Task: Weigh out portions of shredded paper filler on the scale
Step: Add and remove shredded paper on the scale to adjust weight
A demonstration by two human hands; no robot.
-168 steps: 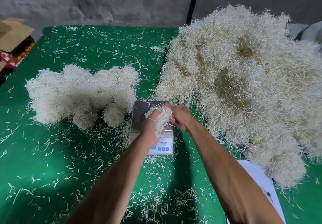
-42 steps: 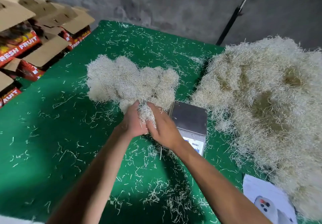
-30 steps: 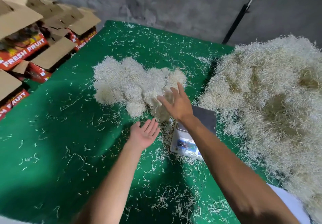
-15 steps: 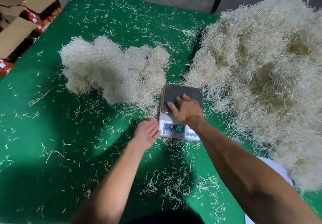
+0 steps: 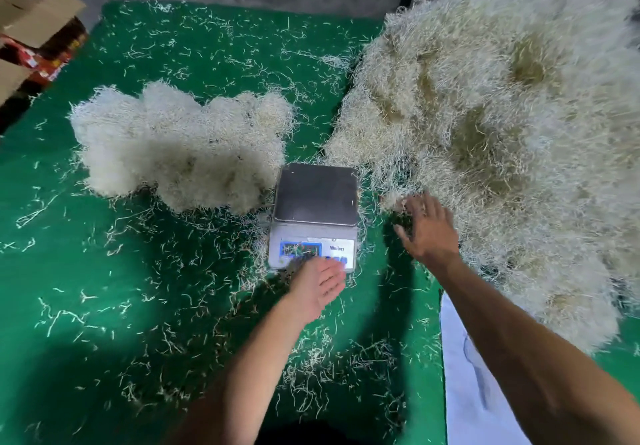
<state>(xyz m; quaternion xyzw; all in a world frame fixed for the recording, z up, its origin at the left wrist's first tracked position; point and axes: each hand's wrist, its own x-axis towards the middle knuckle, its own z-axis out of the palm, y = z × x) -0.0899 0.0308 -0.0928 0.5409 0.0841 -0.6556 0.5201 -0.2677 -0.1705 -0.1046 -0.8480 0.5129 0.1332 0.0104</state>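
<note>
A small digital scale (image 5: pixel 316 198) with a bare dark pan stands mid-table. To its left lies a cluster of pale shredded-paper portions (image 5: pixel 180 146). A much larger heap of shredded paper (image 5: pixel 502 125) fills the right side. My left hand (image 5: pixel 320 283) is open, palm down, at the scale's front edge, partly covering the display panel. My right hand (image 5: pixel 427 228) is open with fingers spread, reaching into the near-left edge of the large heap, holding nothing that I can see.
The table has a green cover (image 5: pixel 104 288) strewn with loose paper shreds. Cardboard boxes (image 5: pixel 31 32) stand off the far-left corner. A white sheet (image 5: pixel 471 375) lies at the near right under my forearm. A grey wall runs behind.
The portion I held was set down with the left cluster. My right hand left the scale pan and moved right to the big heap; my left hand came to the scale's front.
</note>
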